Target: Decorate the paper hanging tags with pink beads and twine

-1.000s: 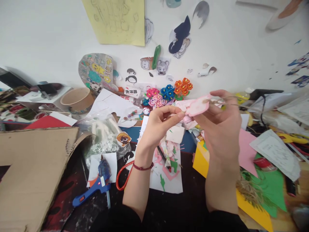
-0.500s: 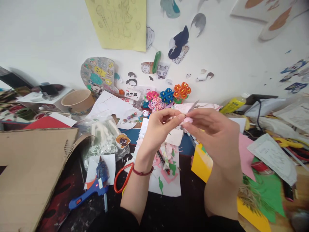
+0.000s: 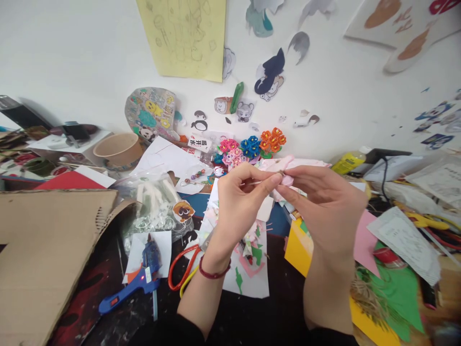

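Observation:
A small pink paper flower (image 3: 287,180), with one petal pointing up, is pinched between my two hands above the table. My left hand (image 3: 239,199) is closed, thumb and forefinger pressed together at the flower's base, and a thin pale strand or stem shows beneath its fingers. From the other side my right hand (image 3: 322,202) grips the petals with its thumb and fingertips. Fingers hide part of the flower. Under the hands lies a white sheet (image 3: 257,283) with green and pink paper scraps. Scissors with orange and yellow handles (image 3: 174,269) rest beside my left wrist.
On the left are a blue glue gun (image 3: 144,281), a large piece of cardboard (image 3: 46,259) and a plastic bag (image 3: 151,202). Colourful flowers (image 3: 250,146) stand by the wall. Yellow card (image 3: 297,250), green paper (image 3: 403,298) and a red tape roll (image 3: 389,258) lie right.
The view has shifted slightly. My hands have turned the flower a little, and a pink petal now stands up where a pale blurred edge showed before. Both hands keep their pinch.

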Motion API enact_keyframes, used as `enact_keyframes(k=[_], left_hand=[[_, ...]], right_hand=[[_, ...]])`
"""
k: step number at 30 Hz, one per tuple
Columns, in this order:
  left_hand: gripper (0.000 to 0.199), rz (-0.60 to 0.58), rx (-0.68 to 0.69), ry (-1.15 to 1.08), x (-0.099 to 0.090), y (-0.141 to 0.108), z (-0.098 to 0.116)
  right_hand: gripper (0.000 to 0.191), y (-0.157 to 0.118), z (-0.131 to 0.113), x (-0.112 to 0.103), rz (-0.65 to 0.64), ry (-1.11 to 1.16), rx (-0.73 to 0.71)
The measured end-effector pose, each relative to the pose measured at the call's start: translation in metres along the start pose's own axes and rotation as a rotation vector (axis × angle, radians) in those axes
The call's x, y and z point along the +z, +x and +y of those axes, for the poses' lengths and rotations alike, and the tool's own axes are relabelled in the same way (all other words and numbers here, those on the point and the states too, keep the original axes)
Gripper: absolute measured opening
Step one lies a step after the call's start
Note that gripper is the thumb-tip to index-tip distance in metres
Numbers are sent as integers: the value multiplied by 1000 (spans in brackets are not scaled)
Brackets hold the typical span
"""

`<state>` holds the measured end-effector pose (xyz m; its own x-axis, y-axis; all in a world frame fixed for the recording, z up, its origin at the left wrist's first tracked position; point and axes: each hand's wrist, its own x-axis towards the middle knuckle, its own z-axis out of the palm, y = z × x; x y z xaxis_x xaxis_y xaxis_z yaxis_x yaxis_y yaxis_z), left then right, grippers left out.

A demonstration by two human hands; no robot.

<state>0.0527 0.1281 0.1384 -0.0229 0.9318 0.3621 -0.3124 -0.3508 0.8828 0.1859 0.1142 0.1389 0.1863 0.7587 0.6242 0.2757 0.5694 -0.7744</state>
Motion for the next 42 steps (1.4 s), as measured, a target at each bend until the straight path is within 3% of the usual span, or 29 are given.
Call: enact_keyframes(k=[19,28,35,38,42], left_hand=[[17,-67,-23,-71,-5,3,-2],[16,-66,-17,-82,-5,4,-5],[11,-80,-15,-113,-6,5,-5],[10,-85,-21,-129,-6,5,-6],[12,-64,-43,-96,-7,4,-6]], right_hand=[[24,-11,-7,2,124,-329,-152],[35,-16,-2,2,87,-343,-212],[40,-18,-7,1,67,-595,-345],[39,-16,-9,-3,8,-527,-298],[30,-13,-9,-11,-46,-273,-94]])
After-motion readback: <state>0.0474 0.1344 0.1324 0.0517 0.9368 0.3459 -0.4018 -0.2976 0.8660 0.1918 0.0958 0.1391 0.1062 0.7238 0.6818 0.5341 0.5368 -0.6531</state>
